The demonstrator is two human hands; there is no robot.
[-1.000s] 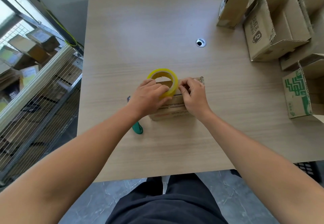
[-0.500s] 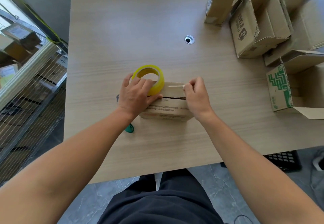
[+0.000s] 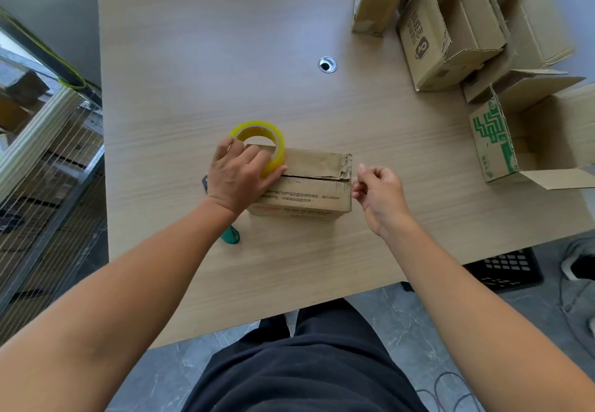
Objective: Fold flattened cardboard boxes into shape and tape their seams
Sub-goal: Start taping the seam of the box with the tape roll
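The box sat mid-table, flaps closed, seam up. Our left hand gripped the roll on the box's left end. Our right hand pinched a faint strip just past its right edge. We judged the box light and stiff, weak at its torn corner, so best pinned from above. The strip looked thin and sticky, best kept taut.
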